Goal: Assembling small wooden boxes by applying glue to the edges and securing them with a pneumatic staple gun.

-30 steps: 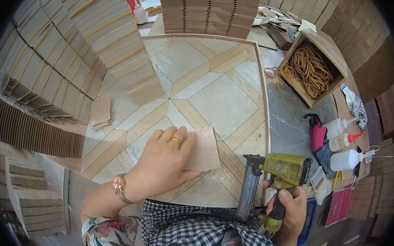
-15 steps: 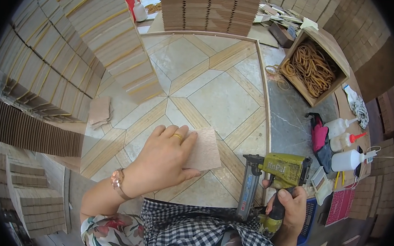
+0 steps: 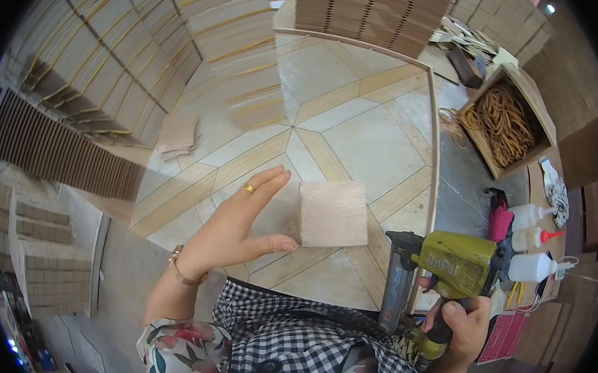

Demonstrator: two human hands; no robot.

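A square, light-brown wooden block or stack of thin boards (image 3: 334,214) rests on the patterned tabletop (image 3: 343,144) in front of me. Just to its left is my left hand (image 3: 241,214), fingers stretched and thumb apart, holding nothing; the thumb tip is close to the block's lower left corner, and I cannot tell if it touches. My right hand (image 3: 461,326) is wrapped round the handle of a green nail gun (image 3: 456,263), held at the table's right front edge. The gun's dark magazine points down toward my checked apron.
Small wooden pieces (image 3: 178,135) lie at the table's left. Tall banded stacks of boards (image 3: 246,51) stand at the left and back. On the right are a wooden box of rubber bands (image 3: 504,124), a glove (image 3: 554,190) and several white bottles (image 3: 533,264). A raised strip (image 3: 434,161) borders the tabletop.
My left hand has let go of the wooden block and drawn off to its left, fingers spreading. The block now sits squarer to me. The nail gun stays in my right hand. The view has shifted.
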